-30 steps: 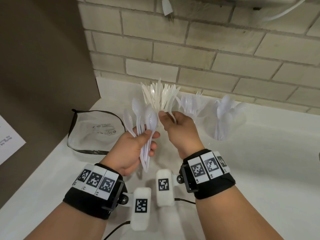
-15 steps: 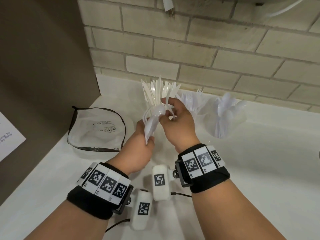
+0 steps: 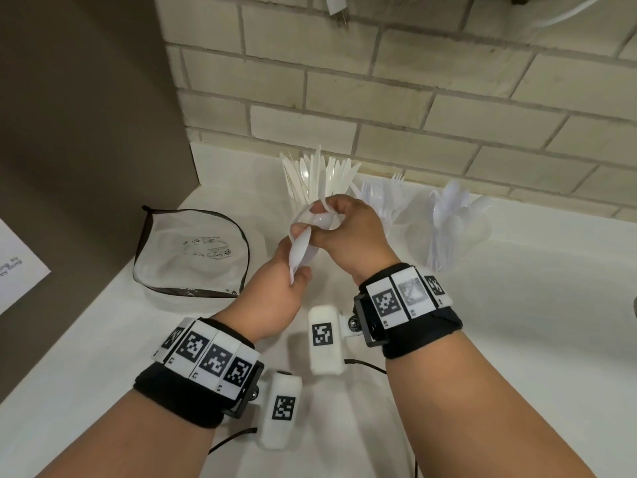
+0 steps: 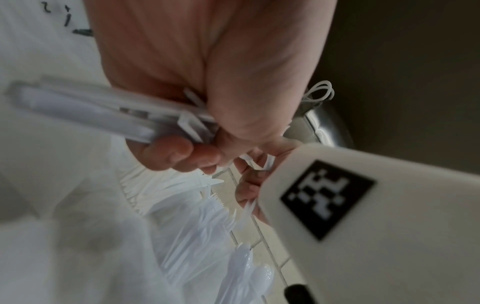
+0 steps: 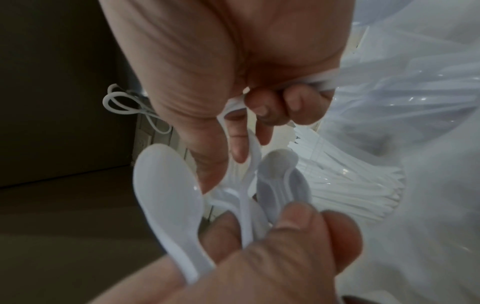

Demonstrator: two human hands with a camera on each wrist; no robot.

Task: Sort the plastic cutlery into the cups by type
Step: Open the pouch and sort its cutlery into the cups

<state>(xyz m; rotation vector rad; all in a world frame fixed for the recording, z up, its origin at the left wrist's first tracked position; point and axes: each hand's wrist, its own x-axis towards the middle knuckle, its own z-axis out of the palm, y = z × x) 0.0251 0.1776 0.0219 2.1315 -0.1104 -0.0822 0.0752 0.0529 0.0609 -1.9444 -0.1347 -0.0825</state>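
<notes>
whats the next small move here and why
Probably the right hand should finish taking the spoons from the left hand and carry them right to the spoon cup: both hands grip the bunch, and that cup holds only spoons.

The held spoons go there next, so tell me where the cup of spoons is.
In the head view, the cup of spoons stands far right in the row along the brick wall, right of the cup of forks.

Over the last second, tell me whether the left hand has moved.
Yes. The left hand, gripping the spoons, has moved up toward the cup of knives and in against the right hand.
</notes>
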